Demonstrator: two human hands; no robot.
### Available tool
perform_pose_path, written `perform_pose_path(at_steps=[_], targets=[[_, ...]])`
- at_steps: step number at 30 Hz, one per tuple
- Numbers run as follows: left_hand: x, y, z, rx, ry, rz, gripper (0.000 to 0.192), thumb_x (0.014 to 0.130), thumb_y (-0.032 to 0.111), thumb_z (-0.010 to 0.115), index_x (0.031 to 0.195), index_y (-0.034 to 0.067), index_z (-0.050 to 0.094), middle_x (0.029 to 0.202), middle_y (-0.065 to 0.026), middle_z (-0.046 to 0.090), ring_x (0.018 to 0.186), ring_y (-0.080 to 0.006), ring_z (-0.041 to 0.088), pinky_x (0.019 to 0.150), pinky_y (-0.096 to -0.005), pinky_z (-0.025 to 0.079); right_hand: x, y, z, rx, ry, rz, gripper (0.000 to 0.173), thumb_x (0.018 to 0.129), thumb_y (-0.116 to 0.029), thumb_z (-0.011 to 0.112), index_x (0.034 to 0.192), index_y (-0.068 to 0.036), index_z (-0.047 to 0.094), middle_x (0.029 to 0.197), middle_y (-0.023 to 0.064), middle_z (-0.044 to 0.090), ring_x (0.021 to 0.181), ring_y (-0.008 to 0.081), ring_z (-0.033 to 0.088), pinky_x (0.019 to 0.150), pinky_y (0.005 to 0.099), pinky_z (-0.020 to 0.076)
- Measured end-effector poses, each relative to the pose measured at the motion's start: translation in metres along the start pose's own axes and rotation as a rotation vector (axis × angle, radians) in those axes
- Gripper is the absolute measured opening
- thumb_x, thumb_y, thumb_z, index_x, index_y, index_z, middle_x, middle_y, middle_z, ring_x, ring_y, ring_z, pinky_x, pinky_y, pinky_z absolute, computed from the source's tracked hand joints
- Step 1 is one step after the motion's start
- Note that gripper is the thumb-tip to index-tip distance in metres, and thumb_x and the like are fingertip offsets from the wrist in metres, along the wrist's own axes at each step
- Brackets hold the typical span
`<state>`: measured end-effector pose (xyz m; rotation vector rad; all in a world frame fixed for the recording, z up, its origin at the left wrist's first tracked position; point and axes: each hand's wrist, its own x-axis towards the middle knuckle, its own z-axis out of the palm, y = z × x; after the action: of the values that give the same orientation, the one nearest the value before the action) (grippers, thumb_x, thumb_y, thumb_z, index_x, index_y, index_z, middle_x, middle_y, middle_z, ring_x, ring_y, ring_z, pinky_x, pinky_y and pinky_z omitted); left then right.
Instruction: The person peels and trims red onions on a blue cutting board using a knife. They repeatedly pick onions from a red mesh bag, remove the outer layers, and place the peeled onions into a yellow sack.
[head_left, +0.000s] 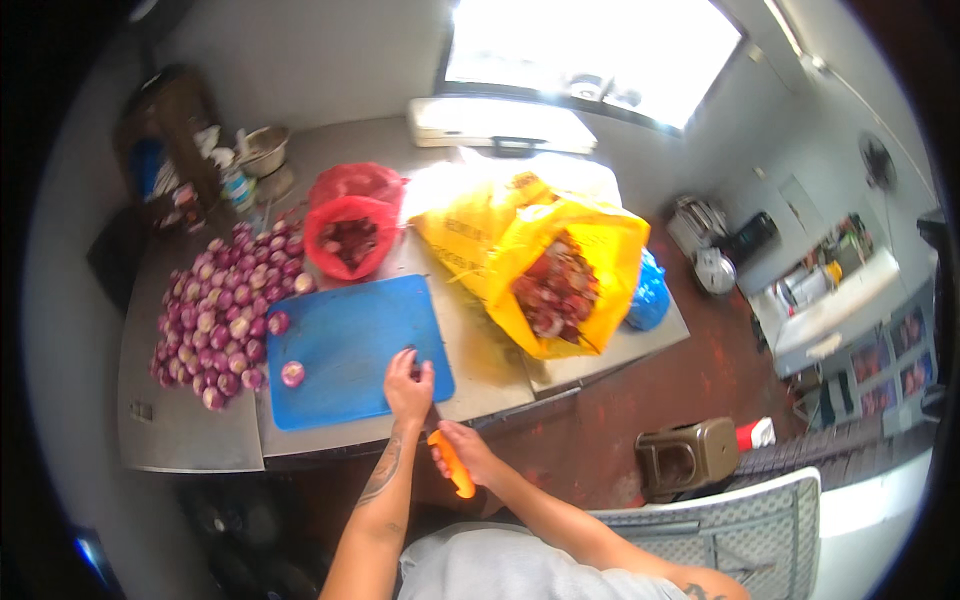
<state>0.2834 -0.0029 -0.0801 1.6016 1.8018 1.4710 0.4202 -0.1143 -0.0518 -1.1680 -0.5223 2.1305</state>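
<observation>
My right hand (466, 454) grips the orange handle of a knife (452, 465), held just off the table's front edge. Its blade is mostly hidden near my left wrist. Over the right part of a blue cutting board (345, 360) is my left hand (409, 386), fingers curled. Something small and dark shows between thumb and fingers, too blurred to name. Two red onions lie on the board's left side, one near the front (293, 373) and one at the edge (278, 323). A large heap of trimmed red onions (217, 315) covers the table to the left.
Behind the board stands a red plastic bag (351, 240) with dark scraps. To the right, an open yellow bag (562, 292) holds onion skins, beside a blue bag (647, 292). A brown stool (686, 457) and a white folding table (750, 525) are at lower right.
</observation>
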Motion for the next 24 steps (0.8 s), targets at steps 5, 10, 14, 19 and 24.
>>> perform_pose_path(at_steps=[5, 10, 14, 19, 24], targets=[[-0.013, 0.093, -0.015, -0.184, 0.254, -0.084, 0.015, 0.089, 0.000, 0.073, 0.103, -0.002, 0.075, 0.111, -0.0185, 0.075, 0.098, -0.0338, 0.074, 0.096, -0.0421, 0.058, -0.063, -0.009, 0.012, -0.187, 0.012, -0.172, 0.030, 0.114, -0.037, 0.052, 0.122, -0.011, 0.063, 0.076, 0.0056, 0.063, 0.057, 0.0177, 0.061, 0.048, 0.0329, 0.0503], [-0.021, 0.243, -0.001, -0.551, 0.142, 0.478, 0.022, 0.090, -0.002, 0.074, 0.112, 0.000, 0.072, 0.117, -0.0189, 0.075, 0.115, -0.0357, 0.072, 0.102, -0.0442, 0.056, -0.145, -0.040, 0.001, -0.225, 0.187, -0.830, 0.036, 0.115, -0.030, 0.048, 0.138, -0.006, 0.062, 0.078, 0.0051, 0.064, 0.057, 0.0145, 0.060, 0.051, 0.0285, 0.0496], [0.055, 0.298, 0.067, -0.525, -0.111, 0.723, 0.020, 0.094, 0.003, 0.073, 0.114, 0.000, 0.073, 0.125, -0.0185, 0.072, 0.113, -0.0366, 0.072, 0.100, -0.0389, 0.056, -0.159, -0.065, -0.030, -0.015, 0.306, -0.890, 0.028, 0.114, -0.028, 0.051, 0.122, -0.004, 0.065, 0.078, 0.0055, 0.064, 0.056, 0.0139, 0.059, 0.050, 0.0282, 0.0486], [0.080, 0.222, 0.105, -0.330, 0.089, 0.629, 0.039, 0.097, 0.016, 0.075, 0.132, 0.002, 0.069, 0.137, -0.0225, 0.067, 0.131, -0.0388, 0.060, 0.114, -0.0491, 0.046, -0.180, -0.018, -0.090, -0.151, 0.593, -0.921, 0.029, 0.112, -0.031, 0.057, 0.123, -0.007, 0.070, 0.070, -0.0008, 0.059, 0.057, 0.0088, 0.055, 0.053, 0.0267, 0.0457], [-0.044, 0.078, -0.013, 0.084, -0.260, 0.865, 0.051, 0.091, 0.015, 0.074, 0.138, 0.000, 0.062, 0.145, -0.0268, 0.060, 0.139, -0.0479, 0.052, 0.119, -0.0606, 0.038, -0.211, 0.117, -0.159, -0.188, 1.020, -0.424, 0.045, 0.106, -0.041, 0.065, 0.144, -0.018, 0.068, 0.077, 0.0039, 0.071, 0.069, 0.0110, 0.067, 0.065, 0.0323, 0.0545]])
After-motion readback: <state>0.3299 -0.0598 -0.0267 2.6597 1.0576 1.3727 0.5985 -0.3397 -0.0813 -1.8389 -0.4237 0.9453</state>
